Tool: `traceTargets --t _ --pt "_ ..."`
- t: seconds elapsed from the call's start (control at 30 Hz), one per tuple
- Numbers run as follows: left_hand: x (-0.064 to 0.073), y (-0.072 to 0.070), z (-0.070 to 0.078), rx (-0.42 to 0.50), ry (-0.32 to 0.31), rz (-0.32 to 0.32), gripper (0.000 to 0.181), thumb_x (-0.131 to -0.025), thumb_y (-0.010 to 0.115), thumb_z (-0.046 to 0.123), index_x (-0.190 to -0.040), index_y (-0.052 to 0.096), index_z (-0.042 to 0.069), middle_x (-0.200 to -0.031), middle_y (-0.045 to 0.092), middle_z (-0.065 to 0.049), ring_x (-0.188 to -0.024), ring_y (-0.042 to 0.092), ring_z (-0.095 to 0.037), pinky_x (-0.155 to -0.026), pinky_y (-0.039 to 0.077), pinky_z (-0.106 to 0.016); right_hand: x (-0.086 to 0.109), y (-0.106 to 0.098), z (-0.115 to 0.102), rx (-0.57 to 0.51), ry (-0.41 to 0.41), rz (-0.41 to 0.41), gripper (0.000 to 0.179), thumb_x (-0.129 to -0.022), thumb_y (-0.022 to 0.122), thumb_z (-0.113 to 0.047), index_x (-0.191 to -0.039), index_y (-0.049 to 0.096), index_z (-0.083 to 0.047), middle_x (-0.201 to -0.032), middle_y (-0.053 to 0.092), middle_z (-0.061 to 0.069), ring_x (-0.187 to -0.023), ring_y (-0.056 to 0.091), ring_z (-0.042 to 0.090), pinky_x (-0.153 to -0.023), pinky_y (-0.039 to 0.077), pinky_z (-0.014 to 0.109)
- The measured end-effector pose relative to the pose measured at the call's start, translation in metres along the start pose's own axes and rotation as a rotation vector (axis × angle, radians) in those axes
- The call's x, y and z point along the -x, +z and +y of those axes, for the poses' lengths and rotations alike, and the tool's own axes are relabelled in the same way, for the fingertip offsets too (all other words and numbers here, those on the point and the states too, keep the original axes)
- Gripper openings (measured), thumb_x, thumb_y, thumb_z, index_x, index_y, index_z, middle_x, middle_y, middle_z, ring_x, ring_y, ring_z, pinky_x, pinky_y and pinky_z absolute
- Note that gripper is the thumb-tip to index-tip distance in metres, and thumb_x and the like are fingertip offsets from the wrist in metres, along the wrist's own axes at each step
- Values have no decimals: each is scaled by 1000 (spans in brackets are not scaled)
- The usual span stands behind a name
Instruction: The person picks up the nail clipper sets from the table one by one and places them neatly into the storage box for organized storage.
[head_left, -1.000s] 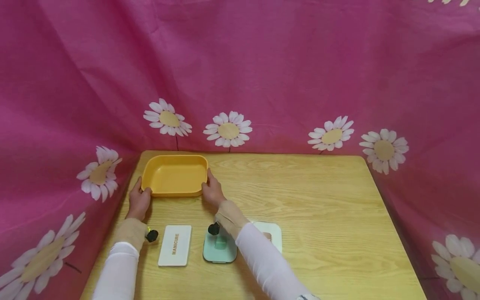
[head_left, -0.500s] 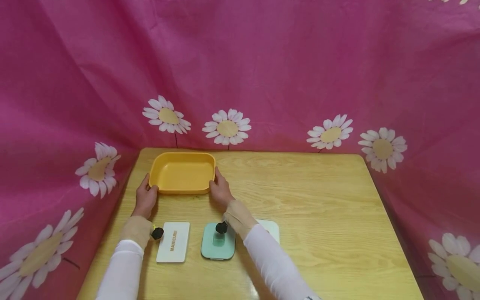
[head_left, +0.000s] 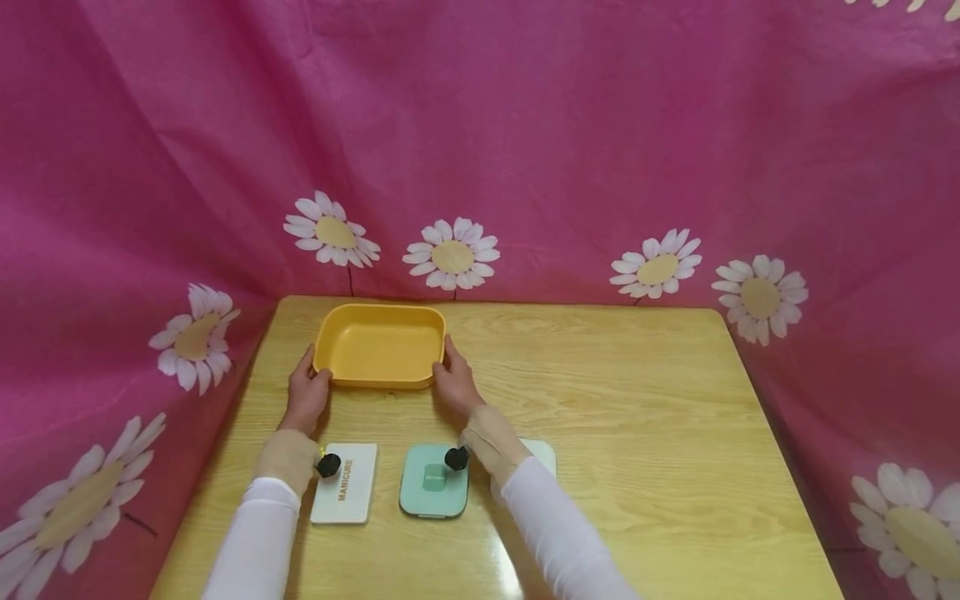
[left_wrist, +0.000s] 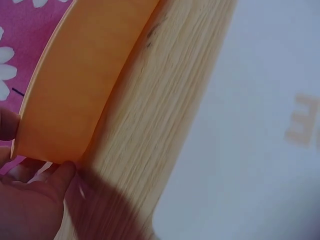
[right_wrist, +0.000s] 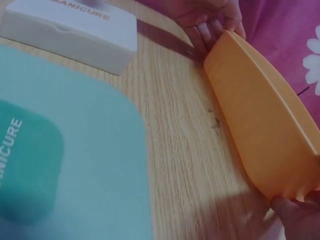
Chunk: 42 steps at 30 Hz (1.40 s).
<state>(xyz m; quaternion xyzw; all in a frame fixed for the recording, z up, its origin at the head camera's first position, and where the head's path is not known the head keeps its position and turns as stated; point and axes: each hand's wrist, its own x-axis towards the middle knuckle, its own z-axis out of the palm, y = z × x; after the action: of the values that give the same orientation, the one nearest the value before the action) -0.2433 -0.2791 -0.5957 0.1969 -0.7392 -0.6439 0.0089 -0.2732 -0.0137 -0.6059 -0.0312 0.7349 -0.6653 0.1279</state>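
Here, yellow tray (head_left: 382, 346) sits held between left grip (head_left: 307, 397) and right grip (head_left: 457, 385)

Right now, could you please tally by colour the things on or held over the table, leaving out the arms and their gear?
Yellow: 1 (tray)
Green: 1 (green box)
White: 2 (white box; white case, partly hidden behind the right sleeve)
Total: 4

I see a yellow, round-cornered tray (head_left: 382, 346) — open side up — toward the far left of the wooden table (head_left: 615, 400).
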Motion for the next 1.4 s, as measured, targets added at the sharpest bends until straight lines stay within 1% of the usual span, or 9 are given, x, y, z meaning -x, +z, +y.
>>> traceTargets --t 0.2,0.43,0.57,0.7,0.9,1.03,1.1,1.27,1.4 --pt "-1 7 -2 20 17 -22 75 -99 39 -5 -168 13 6 -172 18 -15 -155 27 -24 -124 28 -33 2 -9 2 46 -12 9 64 -109 41 -3 -167 13 -3 -173 20 12 -157 25 22 -125 27 41" --pt "0 12 -1 2 24 -38 75 -99 39 -4 -168 10 6 -173 16 -16 -156 25 -25 -126 25 -38 6 -16 1 67 -25 14 64 -109 42 -4 -166 13 -1 -173 19 14 -158 24 25 -125 27 43" --pt "1 16 -1 34 20 -35 76 -99 39 -6 -168 11 5 -173 18 -17 -155 26 -25 -126 25 -38 5 -19 6 90 -16 18 64 -110 42 -6 -167 13 -1 -174 19 12 -158 24 24 -125 27 42" --pt "4 20 -1 57 20 -42 75 -100 39 -6 -168 11 6 -173 18 -16 -156 24 -24 -127 23 -37 7 -23 5 87 -18 20 64 -110 42 -5 -167 13 -1 -174 19 13 -158 24 24 -126 26 42" --pt "9 26 0 -2 20 -69 74 -102 38 -3 -169 7 8 -175 10 -12 -159 16 -24 -128 18 -38 6 -30 6 70 -8 29 64 -110 42 -4 -167 14 -2 -173 21 13 -158 25 25 -126 26 42" --pt "9 30 1 -35 9 -78 74 -103 38 -1 -169 7 8 -175 9 -12 -159 14 -24 -128 17 -39 7 -35 8 73 -17 26 64 -109 42 -3 -166 15 -1 -172 21 16 -157 27 27 -125 28 43" --pt "10 32 1 -59 14 -88 74 -103 38 0 -169 6 8 -175 9 -13 -159 14 -25 -128 17 -40 8 -38 10 70 -23 24 64 -109 42 -2 -166 14 0 -172 21 17 -157 27 28 -125 27 43" --pt "12 39 1 -130 63 -128 73 -103 39 2 -168 5 3 -174 9 -18 -159 15 -29 -128 18 -42 10 -47 14 33 -26 30 64 -109 41 -2 -166 13 1 -173 19 16 -158 24 26 -127 23 42" --pt "13 45 0 -149 94 -142 72 -103 39 2 -167 5 0 -174 10 -21 -159 17 -31 -128 19 -43 12 -54 15 23 -20 43 63 -110 40 -4 -167 14 -2 -173 19 13 -159 21 24 -128 21 42"
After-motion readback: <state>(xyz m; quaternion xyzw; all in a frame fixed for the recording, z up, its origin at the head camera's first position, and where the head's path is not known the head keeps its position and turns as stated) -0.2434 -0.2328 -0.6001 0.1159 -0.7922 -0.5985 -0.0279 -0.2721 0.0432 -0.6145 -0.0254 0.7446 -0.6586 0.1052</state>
